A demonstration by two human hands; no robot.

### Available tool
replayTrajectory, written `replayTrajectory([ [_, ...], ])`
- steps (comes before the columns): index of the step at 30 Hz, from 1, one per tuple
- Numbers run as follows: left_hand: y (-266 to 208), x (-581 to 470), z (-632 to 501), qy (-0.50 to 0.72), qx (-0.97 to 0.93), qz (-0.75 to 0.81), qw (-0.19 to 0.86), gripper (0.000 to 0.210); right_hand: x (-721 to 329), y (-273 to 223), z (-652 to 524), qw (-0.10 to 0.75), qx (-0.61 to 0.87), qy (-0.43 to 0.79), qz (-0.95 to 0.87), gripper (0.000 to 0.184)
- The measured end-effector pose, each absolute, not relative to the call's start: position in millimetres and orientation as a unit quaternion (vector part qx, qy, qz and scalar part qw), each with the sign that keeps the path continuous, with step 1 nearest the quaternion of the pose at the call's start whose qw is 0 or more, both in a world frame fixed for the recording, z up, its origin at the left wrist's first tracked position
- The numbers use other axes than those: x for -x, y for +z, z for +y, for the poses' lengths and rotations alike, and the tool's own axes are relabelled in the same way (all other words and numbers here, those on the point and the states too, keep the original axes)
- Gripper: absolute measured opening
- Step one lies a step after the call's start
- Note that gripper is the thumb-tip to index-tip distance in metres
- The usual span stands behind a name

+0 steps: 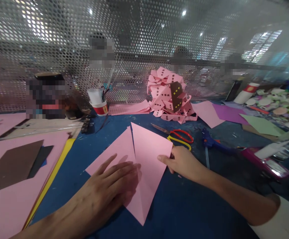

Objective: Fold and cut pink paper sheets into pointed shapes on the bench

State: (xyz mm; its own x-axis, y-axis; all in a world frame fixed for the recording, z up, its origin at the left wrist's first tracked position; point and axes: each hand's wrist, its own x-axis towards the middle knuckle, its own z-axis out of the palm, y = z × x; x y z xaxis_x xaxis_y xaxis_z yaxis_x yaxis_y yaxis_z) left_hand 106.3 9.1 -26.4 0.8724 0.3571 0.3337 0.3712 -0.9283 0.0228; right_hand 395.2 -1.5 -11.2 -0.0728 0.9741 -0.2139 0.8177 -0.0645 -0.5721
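A square pink paper sheet [151,152] lies in front of me with a corner toward me. From its far corner a slit runs inward, and a faint crease continues to the near corner. My left hand [117,181] rests flat on the left half, fingers stretched out across the middle. At the right corner my right hand [176,160] pinches the paper between thumb and fingers, lifting that half slightly. Just beyond the right hand lie scissors [180,137] with one red and one yellow handle.
A pink paper sculpture [166,94] with dark and yellow squares stands at the back. Pink sheets [12,205] are stacked at left under a brown piece [13,162]. A cup of tools [99,106] stands behind. A blue glue gun [213,141] and coloured sheets [230,114] lie at right.
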Motion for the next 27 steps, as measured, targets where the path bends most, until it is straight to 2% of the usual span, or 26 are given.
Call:
replayTrajectory([
  [3, -29.0, -106.1, 8.8, -0.171, 0.968, -0.18, 0.02, 0.042, -394.7, -12.4, -1.1, 0.136, 0.668, 0.293, -0.67, 0.056],
  [9, -33.3, -108.3, 5.0, -0.187, 0.959, -0.212, -0.009, 0.04, -393.2, -7.2, -2.3, 0.124, 0.651, 0.268, -0.699, 0.041],
  [13, -30.5, -109.0, 5.1, -0.18, 0.963, -0.202, -0.01, 0.04, -391.7, -6.7, -1.4, 0.1, 0.667, 0.243, -0.697, 0.041],
  [27, -24.9, -109.1, 5.0, -0.152, 0.963, -0.222, -0.027, 0.037, -393.8, -8.4, -1.6, 0.094, 0.661, 0.248, -0.702, 0.043],
])
